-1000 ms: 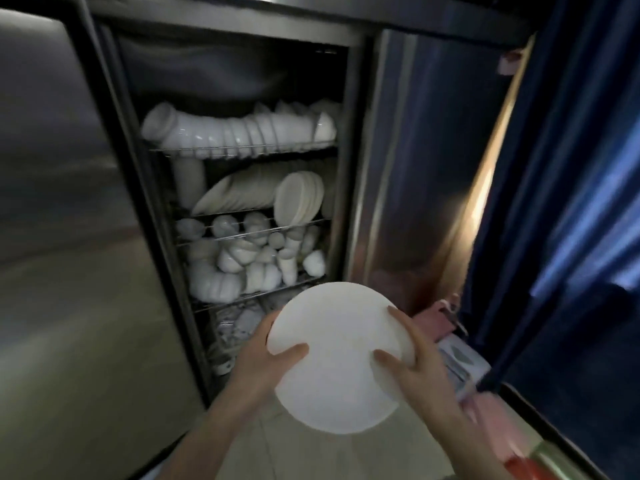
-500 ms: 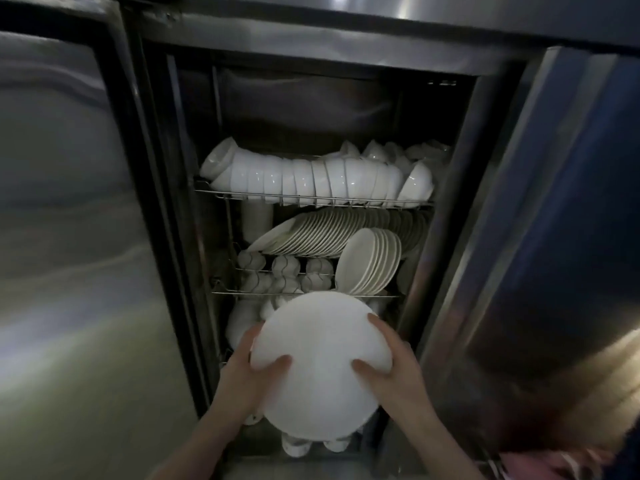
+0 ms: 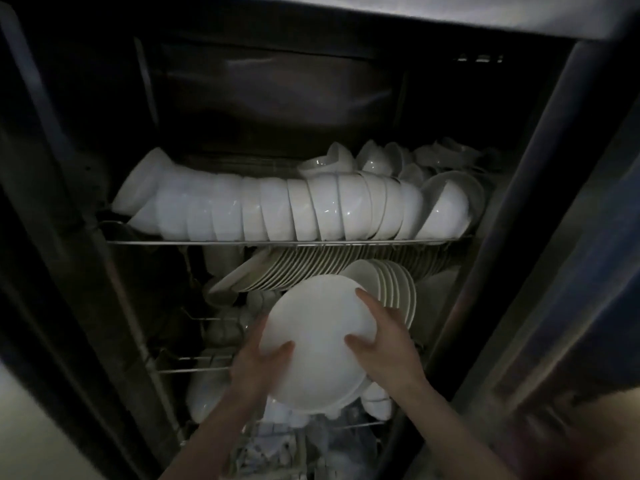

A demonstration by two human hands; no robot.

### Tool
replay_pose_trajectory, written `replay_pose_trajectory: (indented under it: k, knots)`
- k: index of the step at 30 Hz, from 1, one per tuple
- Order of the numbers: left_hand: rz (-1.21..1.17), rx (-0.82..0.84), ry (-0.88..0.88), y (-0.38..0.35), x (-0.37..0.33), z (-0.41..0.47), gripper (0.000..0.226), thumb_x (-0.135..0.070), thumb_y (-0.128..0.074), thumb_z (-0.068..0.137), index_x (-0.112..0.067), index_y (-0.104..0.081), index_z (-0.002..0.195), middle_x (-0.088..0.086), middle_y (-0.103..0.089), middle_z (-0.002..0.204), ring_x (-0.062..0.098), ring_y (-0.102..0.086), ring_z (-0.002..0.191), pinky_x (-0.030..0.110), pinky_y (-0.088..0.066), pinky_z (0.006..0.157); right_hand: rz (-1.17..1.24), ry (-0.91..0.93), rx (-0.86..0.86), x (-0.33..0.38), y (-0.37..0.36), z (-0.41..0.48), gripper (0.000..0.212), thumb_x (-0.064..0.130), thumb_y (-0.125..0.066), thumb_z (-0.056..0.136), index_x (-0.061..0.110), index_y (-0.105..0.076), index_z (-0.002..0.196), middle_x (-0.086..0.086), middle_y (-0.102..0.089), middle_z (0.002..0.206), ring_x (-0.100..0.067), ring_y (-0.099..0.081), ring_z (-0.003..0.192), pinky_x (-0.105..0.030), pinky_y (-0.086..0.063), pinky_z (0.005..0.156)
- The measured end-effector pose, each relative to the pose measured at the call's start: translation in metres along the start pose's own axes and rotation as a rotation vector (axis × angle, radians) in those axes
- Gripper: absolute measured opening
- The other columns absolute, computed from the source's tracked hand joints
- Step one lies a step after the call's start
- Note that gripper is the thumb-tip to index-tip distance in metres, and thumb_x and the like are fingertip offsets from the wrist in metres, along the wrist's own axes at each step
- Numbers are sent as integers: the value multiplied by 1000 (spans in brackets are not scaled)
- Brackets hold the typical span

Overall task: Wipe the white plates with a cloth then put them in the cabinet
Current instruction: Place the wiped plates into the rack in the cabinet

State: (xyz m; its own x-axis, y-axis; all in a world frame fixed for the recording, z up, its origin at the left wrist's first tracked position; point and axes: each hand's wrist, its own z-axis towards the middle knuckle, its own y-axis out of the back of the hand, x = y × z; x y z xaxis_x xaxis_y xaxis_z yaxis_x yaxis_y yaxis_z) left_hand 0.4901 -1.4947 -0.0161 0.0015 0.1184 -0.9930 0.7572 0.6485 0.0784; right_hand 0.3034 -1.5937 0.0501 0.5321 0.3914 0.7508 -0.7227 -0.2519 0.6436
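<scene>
White plate (image 3: 318, 341): one, tilted, below the cabinet's (image 3: 519, 237) top wire rack (image 3: 277, 242). Two hands on it: left hand (image 3: 258, 368) grips its left edge, thumb on the face; right hand (image 3: 384, 348) grips the right edge. On the rack: one row of nested bowls (image 3: 277, 209), count unclear. Just under the rack: two rows of upright plates (image 3: 394, 289).

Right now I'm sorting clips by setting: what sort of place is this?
Probably a restaurant or canteen kitchen: a tall steel cabinet holds wire racks crowded with white bowls and standing plates, far more than a home keeps.
</scene>
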Motion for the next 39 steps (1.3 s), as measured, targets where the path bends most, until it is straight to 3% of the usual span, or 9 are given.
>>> replay_pose_trajectory:
  k: [3, 10, 13, 17, 22, 28, 30, 32, 39]
  knots:
    - [27, 31, 9, -12, 4, 50, 70, -18, -72, 89, -22, -38, 150, 8, -47, 146, 30, -48, 130, 50, -43, 106, -95, -10, -18, 5, -10, 36, 75, 30, -66, 87, 50, -27, 148, 0, -40, 133, -20, -57, 104, -32, -50, 91]
    - [-24, 149, 45, -38, 37, 116, 67, -13, -65, 93, -24, -33, 152, 4, -51, 143, 21, -54, 124, 37, -46, 104, -359, -49, -32, 6, -39, 79, 74, 34, -59, 90, 45, -20, 152, -2, -27, 152, -29, -56, 120, -38, -48, 91]
    - [-56, 166, 87, -52, 47, 129, 62, -6, -60, 95, -18, -34, 150, 2, -59, 131, 15, -60, 110, 23, -50, 92, -415, -56, -51, 6, -43, 88, 74, 33, -59, 90, 46, -19, 152, -2, -24, 155, -30, -59, 117, -38, -48, 90]
    - [-126, 200, 208, -73, 53, 134, 57, -8, -54, 98, -10, -33, 151, 14, -47, 147, 29, -48, 131, 40, -38, 111, -483, -43, -50, 8, -39, 94, 77, 28, -56, 91, 46, -15, 153, -4, -23, 157, -32, -58, 117, -35, -48, 87]
    - [-95, 180, 186, -93, 50, 138, 70, -8, -52, 99, -13, -12, 156, 8, -24, 160, 25, -33, 142, 26, -31, 107, -534, -7, -64, 12, -31, 98, 76, 24, -56, 90, 44, -20, 153, -6, -34, 148, -32, -54, 119, -38, -48, 88]
    - [-61, 184, 209, -116, 50, 135, 66, -6, -47, 100, -11, -11, 155, 11, -29, 157, 25, -37, 139, 21, -28, 103, -674, 12, -43, 15, -20, 101, 71, 23, -56, 89, 36, -25, 151, -6, -37, 145, -32, -52, 122, -36, -48, 86]
    - [-74, 226, 212, -121, 51, 134, 64, -7, -43, 101, -8, -10, 155, 12, -26, 159, 27, -32, 142, 31, -26, 115, -708, 42, -45, 14, -17, 103, 70, 23, -56, 89, 30, -25, 151, -6, -38, 146, -31, -48, 126, -36, -47, 92]
    - [-81, 258, 223, -122, 52, 131, 62, -12, -40, 103, -8, -9, 156, 14, -23, 160, 29, -28, 145, 41, -22, 120, -715, 63, -27, 14, -15, 102, 71, 23, -55, 90, 28, -22, 153, -5, -36, 149, -31, -46, 129, -37, -47, 95]
    - [136, 243, 62, -116, 49, 118, 62, -29, -34, 106, -8, -4, 157, 12, -11, 164, 25, -19, 149, 28, -20, 115, -721, 121, -45, 3, -23, 91, 76, 24, -44, 96, 24, -2, 159, -1, -15, 165, -24, -23, 147, -31, -35, 110]
